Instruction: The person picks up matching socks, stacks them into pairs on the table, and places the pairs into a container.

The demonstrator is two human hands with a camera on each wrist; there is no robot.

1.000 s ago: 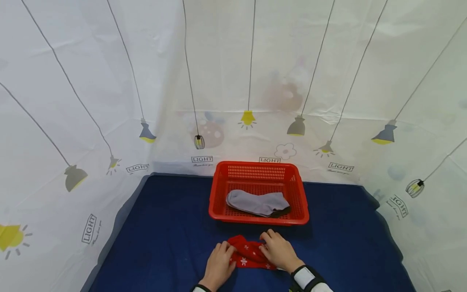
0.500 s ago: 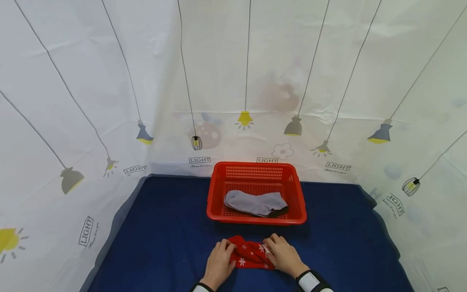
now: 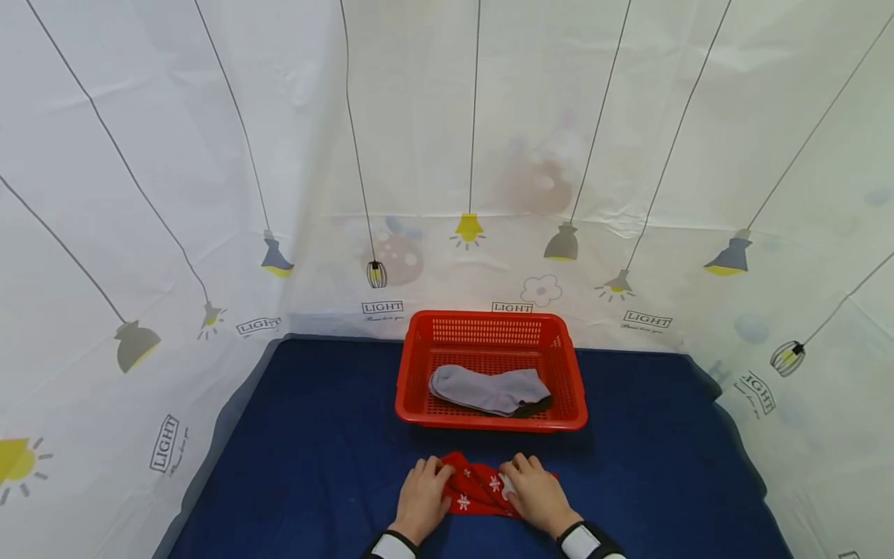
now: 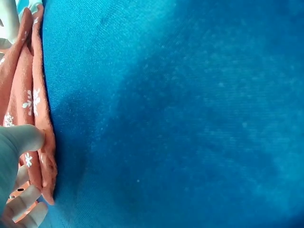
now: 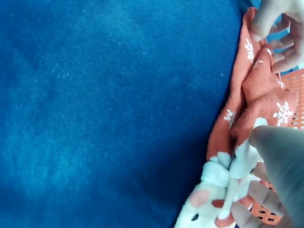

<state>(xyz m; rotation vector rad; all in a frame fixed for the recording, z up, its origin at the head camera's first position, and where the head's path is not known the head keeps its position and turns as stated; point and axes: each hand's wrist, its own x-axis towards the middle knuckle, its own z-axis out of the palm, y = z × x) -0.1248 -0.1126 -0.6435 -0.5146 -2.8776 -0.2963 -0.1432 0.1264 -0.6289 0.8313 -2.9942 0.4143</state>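
Red socks (image 3: 482, 487) with white snowflakes lie bunched on the dark blue cloth, in front of the basket. My left hand (image 3: 421, 497) pinches their left end, its thumb on the near edge and fingers beyond. At the right part, my right hand (image 3: 539, 493) pinches the fabric between thumb and fingers. The right wrist view shows the socks' white section (image 5: 204, 204), with a printed black eye and pink cheek, by the right fingers. Folds of the red fabric (image 4: 31, 95) run lengthwise in the left wrist view. The right fingers hide part of the socks.
Just beyond the hands stands a red plastic basket (image 3: 492, 425). Grey socks (image 3: 489, 388) with a dark part beneath lie in it. Blue cloth (image 3: 335, 435) covers the surface, and a white sheet printed with lamps (image 3: 447, 155) encloses the back and sides.
My right hand has shifted slightly toward me and turned its grip, exposing a white patch and a red end beyond it. My left hand stays at the left end.
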